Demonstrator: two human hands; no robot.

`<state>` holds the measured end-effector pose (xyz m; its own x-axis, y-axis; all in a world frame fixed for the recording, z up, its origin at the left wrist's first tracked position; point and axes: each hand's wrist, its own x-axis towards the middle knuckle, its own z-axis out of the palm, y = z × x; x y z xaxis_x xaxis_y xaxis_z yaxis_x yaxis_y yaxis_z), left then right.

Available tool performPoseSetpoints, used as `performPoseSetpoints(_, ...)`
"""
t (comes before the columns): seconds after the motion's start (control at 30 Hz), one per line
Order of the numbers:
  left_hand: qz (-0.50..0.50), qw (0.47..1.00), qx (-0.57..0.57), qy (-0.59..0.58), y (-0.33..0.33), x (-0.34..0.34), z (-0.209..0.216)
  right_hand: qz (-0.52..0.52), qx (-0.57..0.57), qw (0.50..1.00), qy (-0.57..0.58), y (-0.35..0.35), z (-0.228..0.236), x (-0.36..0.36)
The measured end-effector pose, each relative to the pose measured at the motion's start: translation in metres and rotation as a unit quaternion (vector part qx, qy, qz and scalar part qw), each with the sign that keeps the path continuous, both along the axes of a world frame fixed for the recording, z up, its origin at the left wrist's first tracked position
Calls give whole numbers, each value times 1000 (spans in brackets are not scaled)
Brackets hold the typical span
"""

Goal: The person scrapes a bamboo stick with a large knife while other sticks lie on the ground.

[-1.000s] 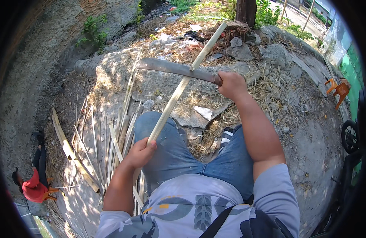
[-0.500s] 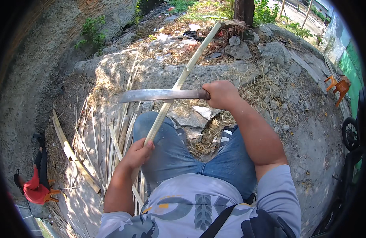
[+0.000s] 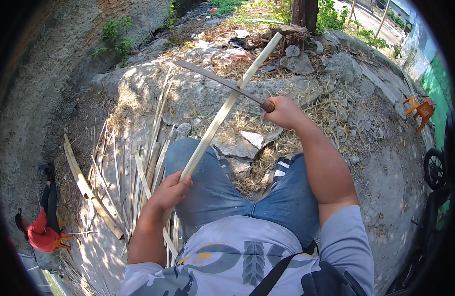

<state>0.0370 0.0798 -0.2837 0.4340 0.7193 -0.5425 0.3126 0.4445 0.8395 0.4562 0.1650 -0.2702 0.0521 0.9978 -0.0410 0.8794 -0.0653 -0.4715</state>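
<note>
My left hand (image 3: 171, 191) is closed round the near end of a long pale bamboo strip (image 3: 215, 127), which slants up and away to the right over my left knee. In my right hand (image 3: 285, 112) is the brown handle of a machete (image 3: 207, 75). Its long blade points far left and crosses the strip's upper half, seemingly against it at a notch. Fingers and thumb hide the strip's near end.
Several bamboo strips (image 3: 116, 170) and split pieces lie on the ground at my left. A person in red (image 3: 42, 232) sits farther left. Broken concrete slabs (image 3: 237, 148) and pale shavings (image 3: 306, 118) lie ahead. An orange chair (image 3: 422, 111) and a wheel (image 3: 435, 167) are at the right.
The machete has moved farther up the bamboo strip, its blade now tilted with the tip up and away. My left hand has stayed in place, while the strip's far end has shifted slightly right.
</note>
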Motion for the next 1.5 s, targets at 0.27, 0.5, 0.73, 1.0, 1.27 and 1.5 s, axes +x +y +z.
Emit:
performPoseSetpoints(0.27, 17, 999, -20, -30, 0, 2, -1, 40, -4, 999, -7, -11, 14, -25)
performPoseSetpoints(0.5, 13, 1000, 1, -12, -4, 3, 3, 169, 133, 959, -185, -8, 17, -33)
performPoseSetpoints(0.73, 1, 997, 79, 6, -1, 3, -17, -33, 233, 964, -125, 7, -5, 11)
performPoseSetpoints(1.0, 13, 999, 32, -12, -5, 1, -5, 12, 107, 994, -12, -1, 5, 0)
performPoseSetpoints(1.27, 30, 999, 16, -13, -6, 3, 2, -4, 106, 994, -24, -6, 8, -13)
performPoseSetpoints(1.5, 23, 999, 22, -8, -6, 3, -1, 62, 52, 995, 61, -8, 19, 6)
